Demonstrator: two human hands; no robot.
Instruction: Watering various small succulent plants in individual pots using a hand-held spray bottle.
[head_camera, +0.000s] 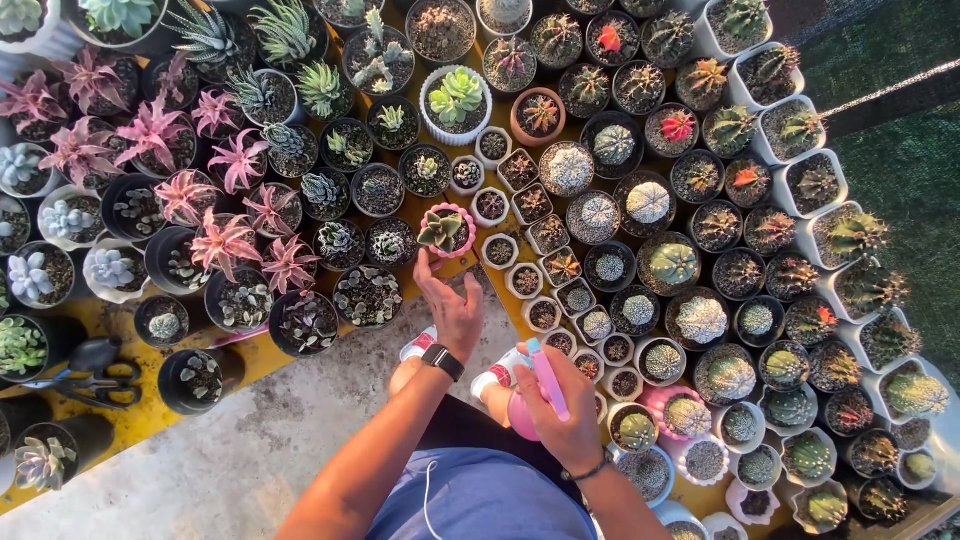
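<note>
Two bare hands among potted cacti and succulents, one at a pink pot, one wrapped round a pink spray bottle.

The right hand (562, 415) is closed around a pink plastic spray bottle with a pale blue trigger top (545, 378), held just above the person's knees and beside the small white pots. The left hand (452, 305), a black wristwatch (442, 361) on its wrist, reaches forward with fingers loosely spread and holding nothing, its fingertips at the near rim of a small pink scalloped pot holding a green succulent (446, 231). That pot stands on the yellow shelf (120, 320) between black plastic pots and rows of little square white ones. Black-handled scissors (92, 385) lie well apart, far to the left.
</note>
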